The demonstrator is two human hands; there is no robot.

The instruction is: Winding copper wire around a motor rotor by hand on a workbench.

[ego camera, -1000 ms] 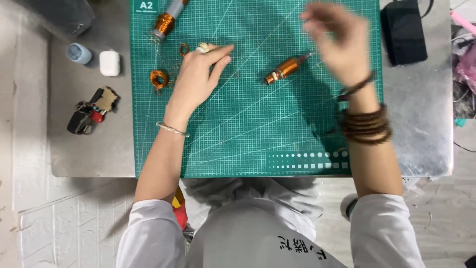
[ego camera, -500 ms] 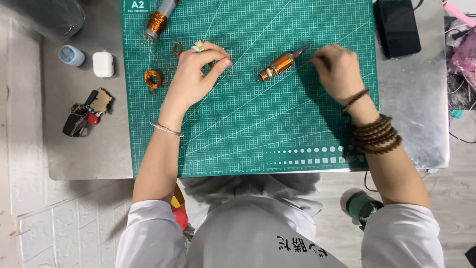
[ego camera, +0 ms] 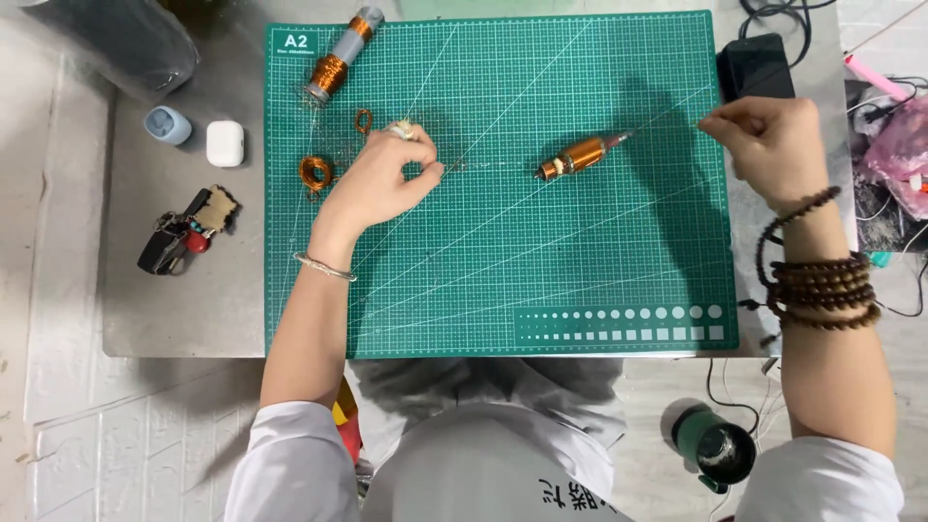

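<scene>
The copper-wound spool [ego camera: 577, 155] lies lengthwise between both pinched hands, left hand [ego camera: 379, 179] nearer, right hand [ego camera: 770, 145] by the counter's right edge.

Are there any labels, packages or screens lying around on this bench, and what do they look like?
Size label: top left corner of the green cutting mat, small white rectangle with dark characters.
Phone-like black slab: just off the mat's top right corner, dark and unlit.
Small white case: left of the mat, rounded and plain.
Pink plastic bag: far right edge, crumpled.
</scene>
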